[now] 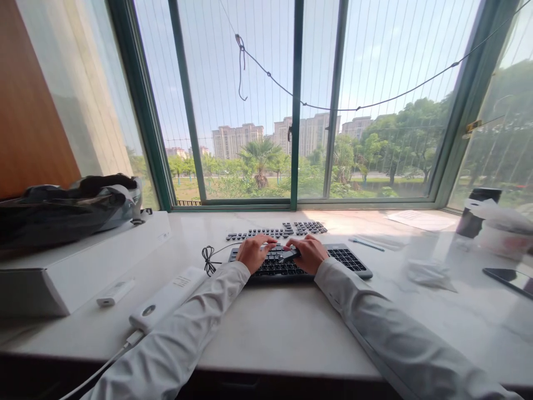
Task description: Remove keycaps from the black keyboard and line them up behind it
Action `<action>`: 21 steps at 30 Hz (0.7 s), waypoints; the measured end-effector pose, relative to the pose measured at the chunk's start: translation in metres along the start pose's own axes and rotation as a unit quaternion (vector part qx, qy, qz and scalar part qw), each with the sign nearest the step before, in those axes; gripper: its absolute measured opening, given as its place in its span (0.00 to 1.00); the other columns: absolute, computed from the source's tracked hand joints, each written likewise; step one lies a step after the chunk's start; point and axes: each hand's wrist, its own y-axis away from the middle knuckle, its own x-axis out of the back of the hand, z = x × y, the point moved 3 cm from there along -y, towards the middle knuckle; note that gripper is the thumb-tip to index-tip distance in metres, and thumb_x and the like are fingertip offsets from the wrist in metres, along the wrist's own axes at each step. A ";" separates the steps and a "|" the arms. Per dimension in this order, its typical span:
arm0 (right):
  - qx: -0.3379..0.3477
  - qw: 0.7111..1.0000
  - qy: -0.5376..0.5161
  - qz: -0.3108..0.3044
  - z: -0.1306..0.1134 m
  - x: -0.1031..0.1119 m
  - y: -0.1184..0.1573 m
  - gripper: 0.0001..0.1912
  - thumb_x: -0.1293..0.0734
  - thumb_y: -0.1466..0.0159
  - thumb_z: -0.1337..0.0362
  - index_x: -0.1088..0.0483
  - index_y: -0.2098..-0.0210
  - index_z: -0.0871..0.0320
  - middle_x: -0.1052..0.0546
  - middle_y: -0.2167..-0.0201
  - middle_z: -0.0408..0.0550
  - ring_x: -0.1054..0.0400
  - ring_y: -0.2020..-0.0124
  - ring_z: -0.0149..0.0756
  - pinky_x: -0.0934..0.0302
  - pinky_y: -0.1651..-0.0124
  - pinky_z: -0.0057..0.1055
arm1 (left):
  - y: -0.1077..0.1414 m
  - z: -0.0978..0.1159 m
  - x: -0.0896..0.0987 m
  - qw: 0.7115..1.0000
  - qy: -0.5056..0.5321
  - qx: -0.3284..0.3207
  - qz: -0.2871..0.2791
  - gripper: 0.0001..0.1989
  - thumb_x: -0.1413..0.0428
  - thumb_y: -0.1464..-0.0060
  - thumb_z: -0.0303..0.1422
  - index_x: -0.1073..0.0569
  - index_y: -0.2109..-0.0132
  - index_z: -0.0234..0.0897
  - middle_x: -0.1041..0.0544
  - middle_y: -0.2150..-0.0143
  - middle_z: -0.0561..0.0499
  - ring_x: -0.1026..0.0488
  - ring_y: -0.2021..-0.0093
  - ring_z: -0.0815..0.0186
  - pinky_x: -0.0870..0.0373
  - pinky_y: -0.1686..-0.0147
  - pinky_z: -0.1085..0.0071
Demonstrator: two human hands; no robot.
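Note:
A black keyboard (283, 269) lies on the white marble counter, with key sockets showing without caps on its right part. My left hand (254, 251) is over its left part, fingers bent together toward the middle; what they hold, if anything, is too small to tell. My right hand (308, 254) is closed on a small dark tool (290, 255) held low over the keys. Behind the keyboard, loose black keycaps (266, 234) stand in rows, with more keycaps (310, 228) to the right. A tied black cable (208, 261) lies left of the keyboard.
At left are a white box (83, 266) with a black bag (70, 208) on top, a white power strip (166, 300) and a small white adapter (114, 293). At right lie a pen (368, 245), crumpled plastic (428, 273), a phone (510, 280) and a black cup (478, 211).

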 end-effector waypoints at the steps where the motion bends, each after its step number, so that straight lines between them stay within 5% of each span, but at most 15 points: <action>1: 0.015 1.000 -0.013 0.004 -0.001 -0.001 0.000 0.11 0.36 0.43 0.64 0.28 0.60 0.53 0.22 0.71 0.45 0.32 0.70 0.37 0.48 0.60 0.31 | 0.000 0.000 0.000 1.000 0.004 0.000 0.003 0.10 0.48 0.42 0.37 0.24 0.59 0.42 0.23 0.60 0.52 0.28 0.65 0.68 0.33 0.66 0.74; 6: 0.059 0.997 -0.049 0.027 -0.008 -0.005 0.000 0.12 0.36 0.43 0.67 0.31 0.59 0.55 0.22 0.68 0.46 0.30 0.68 0.35 0.49 0.56 0.32 | 0.003 0.004 -0.001 1.000 0.008 -0.002 -0.006 0.09 0.47 0.44 0.38 0.24 0.60 0.42 0.22 0.61 0.53 0.27 0.62 0.67 0.32 0.65 0.74; 14: 0.055 0.996 -0.061 -0.029 -0.012 -0.006 0.002 0.21 0.37 0.49 0.73 0.31 0.57 0.54 0.22 0.65 0.45 0.30 0.65 0.36 0.49 0.56 0.32 | 0.004 0.008 0.001 0.999 0.027 0.025 -0.020 0.12 0.47 0.45 0.42 0.25 0.61 0.42 0.21 0.64 0.54 0.25 0.64 0.67 0.32 0.66 0.74; 21: 0.042 0.997 -0.061 -0.019 -0.011 -0.011 0.002 0.22 0.38 0.49 0.73 0.31 0.56 0.53 0.21 0.66 0.43 0.30 0.67 0.35 0.49 0.56 0.32 | 0.004 0.006 -0.003 0.998 0.060 0.008 -0.020 0.11 0.48 0.43 0.39 0.23 0.59 0.44 0.20 0.64 0.55 0.24 0.61 0.66 0.30 0.65 0.74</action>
